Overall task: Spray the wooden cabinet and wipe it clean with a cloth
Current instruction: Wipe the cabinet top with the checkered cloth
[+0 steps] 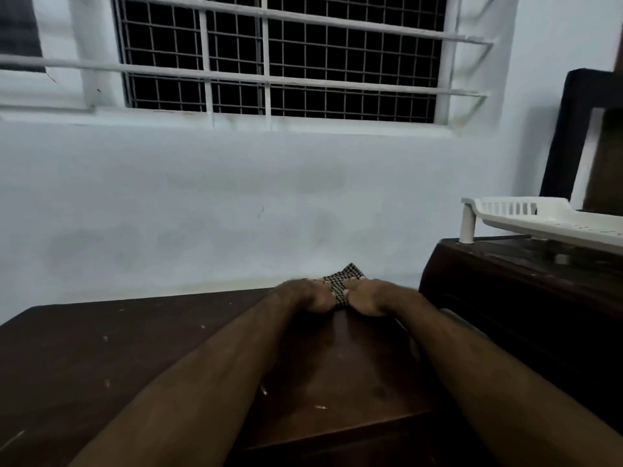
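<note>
Both hands, left point(308, 296) and right point(365, 296), grip a checked cloth point(340, 284) with curled fingers at the far edge of the cabinet point(101, 358) top, near its right corner. No spray bottle is in view. Likely risk: the bunched cloth slips over the far edge against the wall, or wipes only a narrow strip, leaving the pale specks across the left side.
</note>
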